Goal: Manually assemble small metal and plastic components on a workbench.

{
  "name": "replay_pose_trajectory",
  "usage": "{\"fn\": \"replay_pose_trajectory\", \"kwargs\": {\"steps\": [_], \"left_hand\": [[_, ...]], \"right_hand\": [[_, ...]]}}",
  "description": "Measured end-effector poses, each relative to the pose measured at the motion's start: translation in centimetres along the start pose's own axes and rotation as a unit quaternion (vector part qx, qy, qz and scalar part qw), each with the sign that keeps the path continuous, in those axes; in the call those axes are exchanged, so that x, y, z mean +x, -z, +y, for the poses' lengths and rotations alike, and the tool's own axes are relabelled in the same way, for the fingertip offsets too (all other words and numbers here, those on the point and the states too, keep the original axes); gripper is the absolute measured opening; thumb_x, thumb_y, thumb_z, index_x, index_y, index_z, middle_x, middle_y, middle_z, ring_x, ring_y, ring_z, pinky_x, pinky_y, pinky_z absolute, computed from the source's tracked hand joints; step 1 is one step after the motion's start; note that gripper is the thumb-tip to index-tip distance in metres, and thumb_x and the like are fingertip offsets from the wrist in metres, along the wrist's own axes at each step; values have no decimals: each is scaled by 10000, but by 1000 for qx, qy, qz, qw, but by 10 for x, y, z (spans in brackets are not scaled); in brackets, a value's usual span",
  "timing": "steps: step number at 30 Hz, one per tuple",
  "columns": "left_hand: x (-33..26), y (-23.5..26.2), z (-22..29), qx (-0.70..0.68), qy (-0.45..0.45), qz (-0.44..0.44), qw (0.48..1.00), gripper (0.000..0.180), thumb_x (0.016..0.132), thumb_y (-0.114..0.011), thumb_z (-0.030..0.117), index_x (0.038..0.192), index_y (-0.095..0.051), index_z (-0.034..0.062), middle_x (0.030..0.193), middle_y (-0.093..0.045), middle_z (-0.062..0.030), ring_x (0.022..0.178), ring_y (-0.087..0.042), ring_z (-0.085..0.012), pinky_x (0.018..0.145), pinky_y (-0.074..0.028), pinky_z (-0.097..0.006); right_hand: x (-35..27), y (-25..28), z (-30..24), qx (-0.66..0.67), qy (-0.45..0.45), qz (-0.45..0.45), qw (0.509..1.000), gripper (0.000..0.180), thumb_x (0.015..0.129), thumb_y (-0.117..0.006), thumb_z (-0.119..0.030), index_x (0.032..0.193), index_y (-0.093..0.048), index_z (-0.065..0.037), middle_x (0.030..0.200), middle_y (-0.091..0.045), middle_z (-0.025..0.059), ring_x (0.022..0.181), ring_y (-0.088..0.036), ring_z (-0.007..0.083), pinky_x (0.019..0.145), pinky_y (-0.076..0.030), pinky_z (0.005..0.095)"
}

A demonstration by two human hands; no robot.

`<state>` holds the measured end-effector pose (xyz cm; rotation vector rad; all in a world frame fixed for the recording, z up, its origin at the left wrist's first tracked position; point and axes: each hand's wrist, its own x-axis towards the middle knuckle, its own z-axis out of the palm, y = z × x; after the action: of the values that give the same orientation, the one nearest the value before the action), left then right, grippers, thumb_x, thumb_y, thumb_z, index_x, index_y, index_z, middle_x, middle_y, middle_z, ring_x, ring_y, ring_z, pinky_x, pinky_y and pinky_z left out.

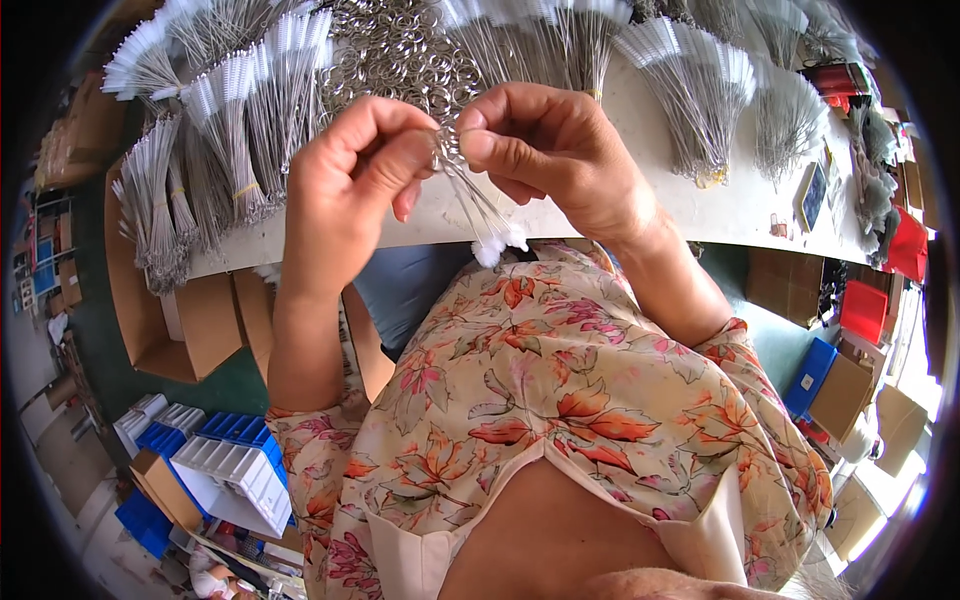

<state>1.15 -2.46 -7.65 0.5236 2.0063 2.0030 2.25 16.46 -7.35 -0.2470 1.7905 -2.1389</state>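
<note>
A small bunch of thin wire brushes (pixel 474 195) with white tufted tips hangs between my hands, just past the table's near edge. My left hand (pixel 345 180) is closed, its thumb and forefinger pinching the looped upper ends of these brushes. Close by on the right, my right hand (pixel 560 150) is closed too, thumb against forefinger beside the same loops. What sits in its pinch is too small to make out. Behind my fingertips lies a heap of metal rings (pixel 395 55) on the table.
Bundles of white-bristled wire brushes (pixel 230 130) cover the table's left part, with more bundles (pixel 690 90) on the right. The white table (pixel 640 130) ends just before my body. Cardboard boxes (pixel 190 325) stand below it, and blue and white plastic bins (pixel 235 465) at lower left.
</note>
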Motion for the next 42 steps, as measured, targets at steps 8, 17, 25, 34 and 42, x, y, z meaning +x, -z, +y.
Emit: {"fn": "replay_pose_trajectory", "kwargs": {"steps": [8, 17, 25, 34, 42], "left_hand": [[-7, 5, 10, 23, 32, 3, 999, 159, 898, -514, 118, 1003, -578, 16, 726, -574, -26, 576, -472, -45, 502, -393, -188], [-2, 1, -19, -287, -83, 141, 944, 98, 844, -571, 66, 858, -630, -10, 834, -636, -104, 836, -596, -210, 807, -444, -316], [-16, 5, -9, -263, -58, 237, 933, 118, 839, -571, 93, 835, -619, -14, 855, -633, -115, 754, -615, -200, 734, -475, -286], [-123, 73, 39, 57, 32, 156, 986, 155, 870, -480, 80, 818, -571, -34, 853, -610, -120, 613, -530, -109, 613, -445, -243], [-170, 84, -122, 406, 237, -24, 882, 121, 786, -532, 128, 785, -599, 27, 750, -597, -173, 705, -585, -324, 635, -456, -381]], "right_hand": [[3, -5, 5, -7, 11, 5, 1000, 133, 839, -614, -124, 904, -596, -9, 675, -533, -32, 582, -447, 22, 514, -376, 177], [15, -27, 33, -59, 151, 58, 985, 101, 795, -651, -83, 856, -604, -17, 731, -584, 15, 636, -534, 72, 563, -445, 208], [25, -47, 38, -175, 223, 69, 956, 133, 733, -696, -61, 839, -631, -14, 813, -630, 67, 712, -611, 147, 639, -507, 270], [3, -19, 62, -219, 24, 22, 975, 158, 814, -632, -119, 886, -617, 21, 800, -634, 54, 769, -578, 95, 718, -452, 236], [-5, -23, 89, -208, -67, -25, 975, 145, 825, -611, -100, 890, -604, 29, 789, -617, 50, 756, -557, 94, 722, -442, 234]]}}
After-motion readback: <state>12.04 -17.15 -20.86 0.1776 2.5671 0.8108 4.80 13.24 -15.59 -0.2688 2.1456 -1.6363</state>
